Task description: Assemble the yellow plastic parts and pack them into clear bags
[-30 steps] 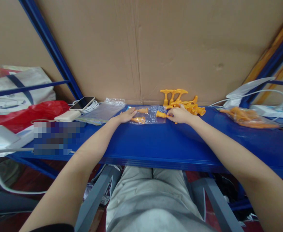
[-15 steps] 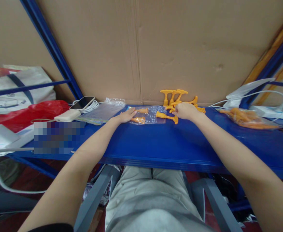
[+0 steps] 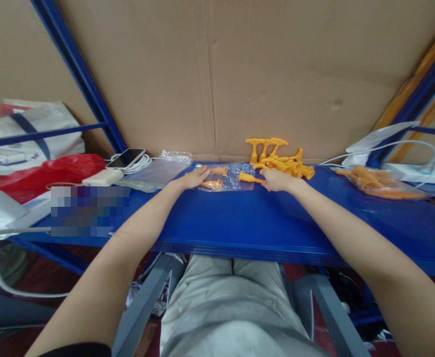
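Note:
On the blue shelf [image 3: 239,223] lies a clear plastic bag [image 3: 229,177] holding a few orange plastic parts [image 3: 213,184]. My left hand [image 3: 193,177] rests flat on the bag's left edge, fingers apart, pressing it down. My right hand [image 3: 277,180] grips an orange part [image 3: 250,178] by its right end; the part's flared end points into the bag's mouth. Just behind my right hand lies a pile of several more orange parts [image 3: 282,158], some standing against the cardboard wall.
A second bag of orange parts [image 3: 379,182] lies at the right by white cables [image 3: 388,145]. To the left are empty clear bags [image 3: 157,171], a phone [image 3: 126,158], a white power bank [image 3: 103,177] and a red bag [image 3: 42,174]. Cardboard [image 3: 239,74] backs the shelf.
My right hand reached back to the pile, then came forward again to the orange part at the bag's mouth. My left hand stayed on the bag.

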A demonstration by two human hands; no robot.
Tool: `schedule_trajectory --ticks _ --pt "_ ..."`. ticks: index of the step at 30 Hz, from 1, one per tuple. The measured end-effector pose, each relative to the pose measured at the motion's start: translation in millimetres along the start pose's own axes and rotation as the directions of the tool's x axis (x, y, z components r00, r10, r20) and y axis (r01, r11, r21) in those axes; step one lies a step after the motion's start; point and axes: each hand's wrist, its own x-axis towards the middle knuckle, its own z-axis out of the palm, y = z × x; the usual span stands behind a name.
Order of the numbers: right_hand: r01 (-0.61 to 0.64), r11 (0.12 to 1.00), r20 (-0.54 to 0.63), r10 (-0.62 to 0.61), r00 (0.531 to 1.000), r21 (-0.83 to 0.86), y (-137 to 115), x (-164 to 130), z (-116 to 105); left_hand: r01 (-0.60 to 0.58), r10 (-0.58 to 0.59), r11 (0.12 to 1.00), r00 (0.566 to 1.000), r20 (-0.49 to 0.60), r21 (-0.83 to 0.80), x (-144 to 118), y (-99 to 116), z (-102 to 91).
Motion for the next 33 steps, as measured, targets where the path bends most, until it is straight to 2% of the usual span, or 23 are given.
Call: schedule_trajectory --ticks 5,15,20,23,28,33 --pt "0.077 0.992 -0.012 -0.079 0.997 -0.104 -2.8 -0.2 1.4 -0.010 0.009 1.000 1.000 -0.014 -0.009 2.4 -3.0 1.5" --pt "0.024 0.986 -0.067 -0.035 0.997 -0.162 -8.1 -3.1 1.3 -0.054 0.054 0.998 0.998 -0.026 -0.017 8.3 -6.8 4.0" --pt "0.097 0.978 -0.196 -0.134 0.971 -0.185 -11.8 -5.2 -0.1 -0.011 0.011 0.998 1.000 -0.007 0.056 1.9 9.9 -1.9" --pt "0.119 0.978 -0.245 -0.159 0.956 -0.170 -14.1 -6.9 -1.1 -0.006 0.008 0.999 0.999 -0.035 0.053 -5.7 25.4 -3.9" --pt "0.025 0.989 -0.255 -0.063 0.965 -0.148 -16.8 -7.1 -3.3 -0.081 0.081 0.997 0.994 -0.080 0.001 -11.8 40.9 -2.6" --pt "-0.032 0.995 -0.227 0.009 0.974 -0.097 -17.4 -8.3 -8.8 -0.127 0.125 0.991 0.991 -0.045 -0.034 -5.9 39.9 0.3"
